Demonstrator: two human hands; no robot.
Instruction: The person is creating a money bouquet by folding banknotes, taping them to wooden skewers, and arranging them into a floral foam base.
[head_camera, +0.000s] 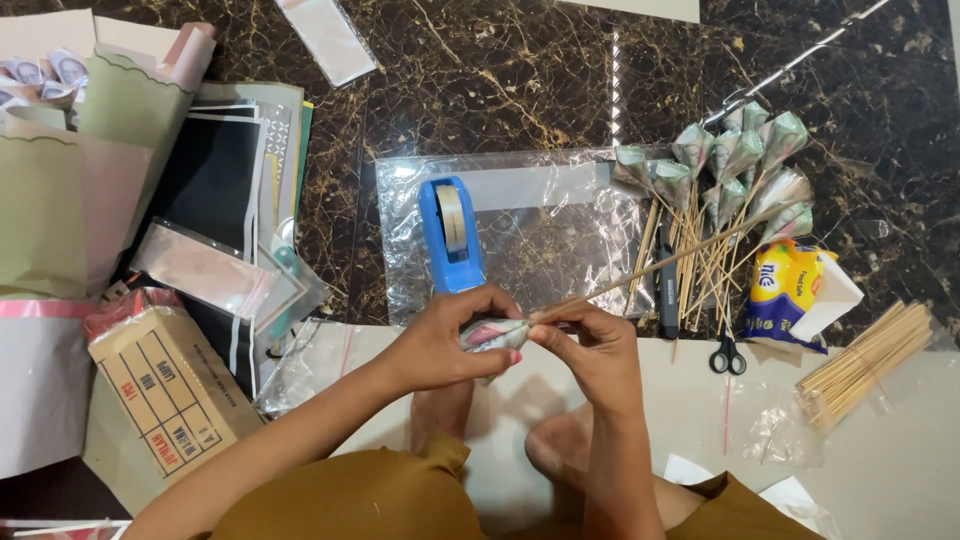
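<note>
- A dark marble floor (500, 80) with gold veins fills the upper part of the frame.
- Stacked wrapping paper sheets (60, 190) in green, pink and black lie at the upper left, with a cardboard box (165, 385) below them.
- A clear plastic sheet (550, 240) is spread at the centre, and a blue tape dispenser (450, 235) stands on its left part.
- A cluster of finished skewers topped with folded-paper cones (735, 160) lies at the upper right, just beside a tissue pack (785, 290).
- A bundle of bare skewers (865, 365) rests at the right edge, with scissors (727, 355) nearby.
- The left hand (445, 340) pinches the folded paper cone (492, 333) at centre frame.
- The right hand (590, 350) meets it, fingers closed on the bamboo skewer (650, 270) entering the cone.
</note>
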